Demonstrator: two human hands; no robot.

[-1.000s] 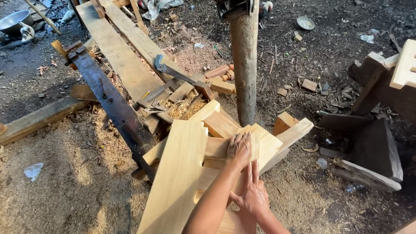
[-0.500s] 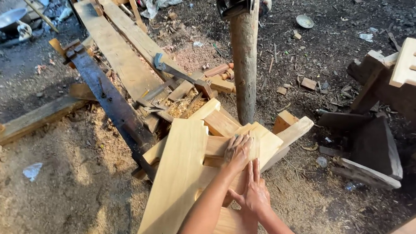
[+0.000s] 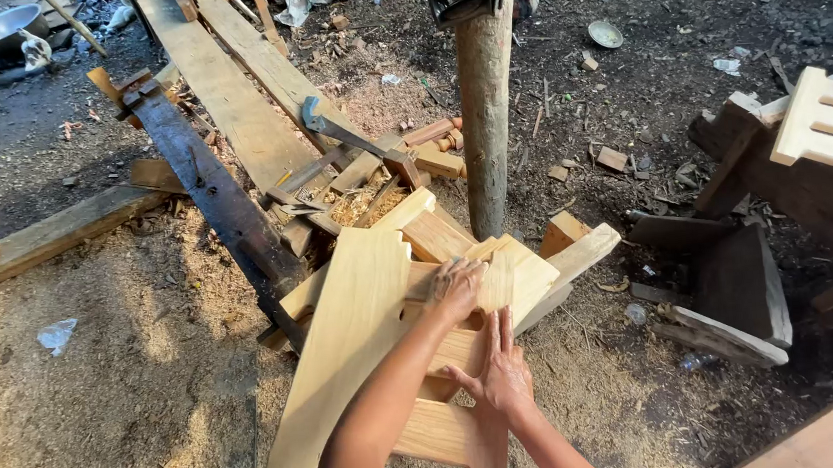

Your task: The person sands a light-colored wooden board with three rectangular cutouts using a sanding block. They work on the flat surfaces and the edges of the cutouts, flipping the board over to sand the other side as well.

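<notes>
Both hands have slid slightly left; left hand (image 3: 454, 289) and right hand (image 3: 497, 372) press flat, fingers spread, on the boards (image 3: 346, 341) beside the post (image 3: 486, 107).

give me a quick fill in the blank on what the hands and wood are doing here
1. Both hands rest on pale wooden ____ stacked on the sawdust floor.
2. The left hand lies ____ from the camera than the right hand.
3. Just beyond the stack stands an upright round wooden ____.
4. A metal bowl sits in the top ____ corner of the view.

Missing words: boards; farther; post; left
</notes>
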